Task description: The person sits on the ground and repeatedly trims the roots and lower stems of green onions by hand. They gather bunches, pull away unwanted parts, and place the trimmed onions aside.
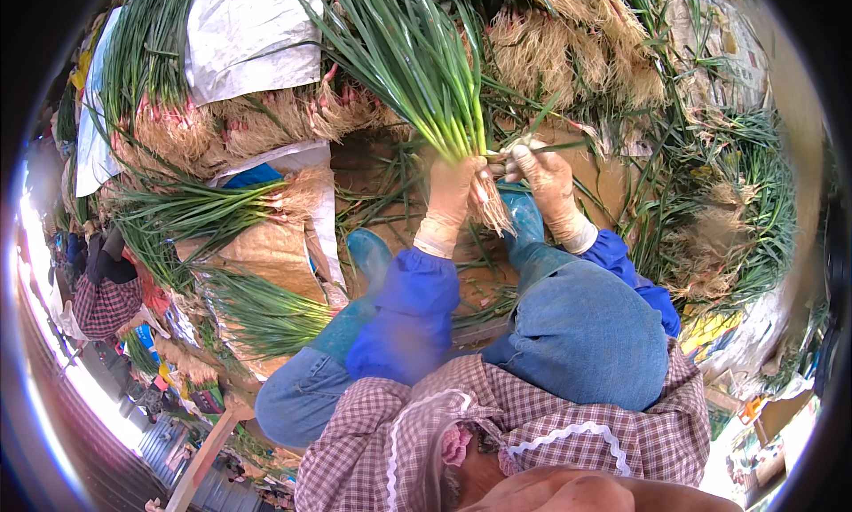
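A bunch of green spring onions or young garlic [426,79] with pinkish bases fans upward from my left hand [454,186]. The fingers of that hand are wrapped around the stems just above the pale, stringy roots [491,206]. Close on its right, my right hand [542,176] pinches a thin stalk [498,158] between thumb and fingers at the bunch's base. Both hands appear to wear thin, soiled gloves with pale cuffs at the wrists. My right hand's fingertips partly hide the stalk.
Laid bundles [279,199] and another bunch [279,312] rest on brown sacking [246,259] at left. Rooted stacks [546,53] stand ahead, partly under a white sheet [256,39]. Loose greens [725,226] heap at right. My teal boots [369,249] flank the littered floor. Another person [110,292] is at far left.
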Demonstrator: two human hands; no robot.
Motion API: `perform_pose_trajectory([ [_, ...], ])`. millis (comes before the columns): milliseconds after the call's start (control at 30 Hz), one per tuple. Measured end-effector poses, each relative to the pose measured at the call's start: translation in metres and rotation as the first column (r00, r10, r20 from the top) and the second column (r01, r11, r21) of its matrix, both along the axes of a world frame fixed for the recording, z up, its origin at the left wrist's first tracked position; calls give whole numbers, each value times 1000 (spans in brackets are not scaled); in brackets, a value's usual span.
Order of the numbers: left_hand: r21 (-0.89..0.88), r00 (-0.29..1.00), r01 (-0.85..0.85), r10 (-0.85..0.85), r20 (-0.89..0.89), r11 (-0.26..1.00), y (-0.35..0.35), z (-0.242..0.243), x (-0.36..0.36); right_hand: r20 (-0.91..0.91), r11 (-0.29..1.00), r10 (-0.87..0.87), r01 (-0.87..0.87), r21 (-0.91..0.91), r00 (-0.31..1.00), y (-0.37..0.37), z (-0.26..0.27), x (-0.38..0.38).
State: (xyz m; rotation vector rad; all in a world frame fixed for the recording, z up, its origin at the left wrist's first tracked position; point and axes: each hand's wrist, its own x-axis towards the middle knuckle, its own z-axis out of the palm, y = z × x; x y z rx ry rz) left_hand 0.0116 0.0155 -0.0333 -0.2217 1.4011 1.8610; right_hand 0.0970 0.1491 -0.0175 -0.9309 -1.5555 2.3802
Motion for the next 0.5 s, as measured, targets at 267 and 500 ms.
perform_pose_trajectory([
  [267,-5,988,-122,122,95,993,-43,-8,-18,-99,963,-182,198,184,978,45,51,-16],
  [500,124,992,-3,-13,122,992,-53,-16,-16,54,552,607,-469,689,793,15,-9,-62],
])
